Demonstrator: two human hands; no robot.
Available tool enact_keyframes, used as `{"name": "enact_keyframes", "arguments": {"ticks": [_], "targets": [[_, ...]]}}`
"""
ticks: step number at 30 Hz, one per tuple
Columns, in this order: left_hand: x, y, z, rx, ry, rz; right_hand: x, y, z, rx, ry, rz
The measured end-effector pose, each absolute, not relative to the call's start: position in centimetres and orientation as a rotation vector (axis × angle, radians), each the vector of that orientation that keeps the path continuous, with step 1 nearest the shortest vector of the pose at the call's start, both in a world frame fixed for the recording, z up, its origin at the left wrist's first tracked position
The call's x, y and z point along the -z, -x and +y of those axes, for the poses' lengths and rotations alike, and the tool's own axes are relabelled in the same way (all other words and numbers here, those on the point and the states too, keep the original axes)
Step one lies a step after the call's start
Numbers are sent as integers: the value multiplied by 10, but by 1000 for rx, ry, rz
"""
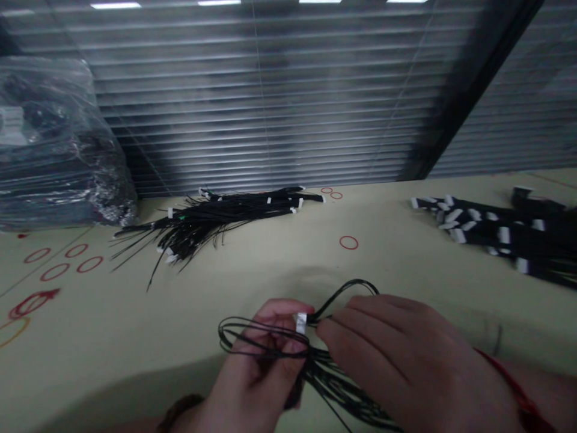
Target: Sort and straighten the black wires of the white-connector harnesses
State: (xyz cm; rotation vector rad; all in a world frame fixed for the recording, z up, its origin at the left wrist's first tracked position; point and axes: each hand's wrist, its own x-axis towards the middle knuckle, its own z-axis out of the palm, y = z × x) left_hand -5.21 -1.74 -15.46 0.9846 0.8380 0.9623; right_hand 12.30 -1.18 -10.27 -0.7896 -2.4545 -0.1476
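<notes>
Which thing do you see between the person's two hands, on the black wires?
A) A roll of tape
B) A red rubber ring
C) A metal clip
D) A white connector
D. A white connector sits on the black wires, in the gap between the left hand and the right hand.

Black wire bundle (338,385), white connector (301,323); khaki tabletop (270,270), red rings (348,236), probably marker; striped grey window blinds (270,90).
</notes>
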Motion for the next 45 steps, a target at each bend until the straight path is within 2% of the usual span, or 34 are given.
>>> {"name": "enact_keyframes", "arguments": {"ticks": [4,8,13,28,37,45], "targets": [[159,51,-16,-946,-994,888,105,-124,-8,78,785,-2504],[157,49,-14,-974,-959,962,104,-125,-12,206,970,-2419],[148,48,-14,-992,-880,1017,111,-122,-27,-152,1073,-2453],[155,50,-16,-1019,-983,922,113,-115,-27,-208,1298,-2370],[152,50,-16,-1004,-1012,893,117,-111,-28,-259,1263,-2342],[158,53,-16,-988,-1139,929,113,-118,-19,-542,1343,-2410]]}}
